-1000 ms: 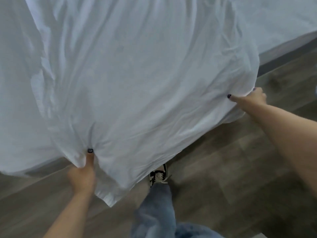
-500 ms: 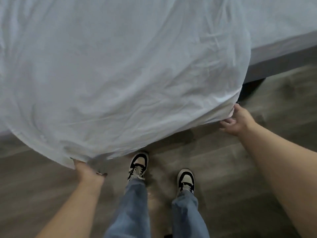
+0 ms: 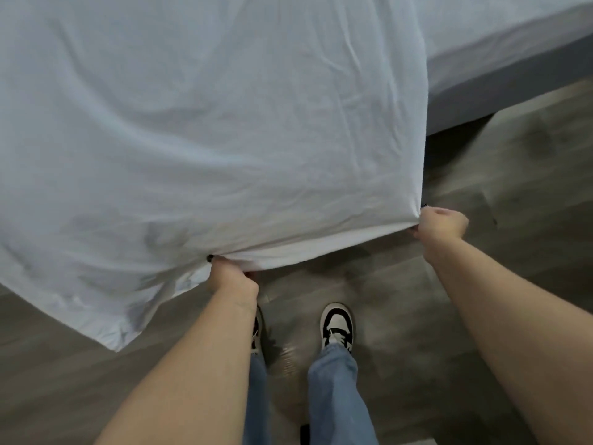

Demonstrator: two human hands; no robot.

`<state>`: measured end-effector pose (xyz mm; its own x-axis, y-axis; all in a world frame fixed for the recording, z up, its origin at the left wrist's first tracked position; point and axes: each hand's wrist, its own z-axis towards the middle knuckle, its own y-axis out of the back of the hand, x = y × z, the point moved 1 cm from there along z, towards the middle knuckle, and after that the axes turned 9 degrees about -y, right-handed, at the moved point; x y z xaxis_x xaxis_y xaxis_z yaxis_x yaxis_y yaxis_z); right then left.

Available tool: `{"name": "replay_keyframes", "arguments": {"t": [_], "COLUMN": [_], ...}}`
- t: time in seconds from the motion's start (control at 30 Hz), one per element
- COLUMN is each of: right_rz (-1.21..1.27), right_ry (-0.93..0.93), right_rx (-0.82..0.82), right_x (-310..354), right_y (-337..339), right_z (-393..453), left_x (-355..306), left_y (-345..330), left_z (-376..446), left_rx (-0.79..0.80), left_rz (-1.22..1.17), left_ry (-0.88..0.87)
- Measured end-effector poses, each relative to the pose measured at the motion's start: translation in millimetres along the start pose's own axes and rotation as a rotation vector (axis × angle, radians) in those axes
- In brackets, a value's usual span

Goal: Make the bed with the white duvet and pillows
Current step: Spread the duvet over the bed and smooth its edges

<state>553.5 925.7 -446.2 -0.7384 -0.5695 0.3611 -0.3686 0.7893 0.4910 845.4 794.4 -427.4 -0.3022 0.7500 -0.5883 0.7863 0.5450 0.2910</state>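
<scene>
A person is standing on a wood-look floor (image 3: 481, 300) made of long grey-brown planks, and is holding up a big white duvet (image 3: 208, 123). The duvet is soft, thin cloth with lots of small wrinkles and long folds running across it. It is filling most of the view from 9 o'clock round to 1 o'clock, and it is spreading out over the bed (image 3: 513, 36) at 2 o'clock. The bed is showing a smooth white top and a flat grey side.

The left hand (image 3: 232, 281) is sitting near the middle, a little toward 7 o'clock. Its fingers are curling tight round the bottom edge of the duvet, bunching the cloth into a pinched fold. One floppy corner of the duvet is hanging down in a point at 8 o'clock, just above the floor.

The right hand (image 3: 441, 224) is at 3 o'clock. It is making a fist round the other end of the same edge, so the hem is stretching in a soft curve between both hands.

Below, at 6 o'clock, loose blue jeans (image 3: 337, 396) are hanging over black and white sneakers (image 3: 337, 326) with rounded toes
</scene>
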Motion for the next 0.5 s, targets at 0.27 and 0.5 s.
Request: {"name": "replay_keyframes", "arguments": {"t": [0.27, 0.5], "right_rz": [0.003, -0.369], "right_ry": [0.514, 0.468], "right_rx": [0.569, 0.455], "right_x": [87, 74], "right_y": [-16, -20], "right_z": [-40, -52], "left_x": [-27, -49], "left_y": [53, 34], "left_z": [61, 84], "left_rx": [0.190, 0.617], "left_rz": [-0.406, -0.596], "left_ry": [0.019, -0.024]}}
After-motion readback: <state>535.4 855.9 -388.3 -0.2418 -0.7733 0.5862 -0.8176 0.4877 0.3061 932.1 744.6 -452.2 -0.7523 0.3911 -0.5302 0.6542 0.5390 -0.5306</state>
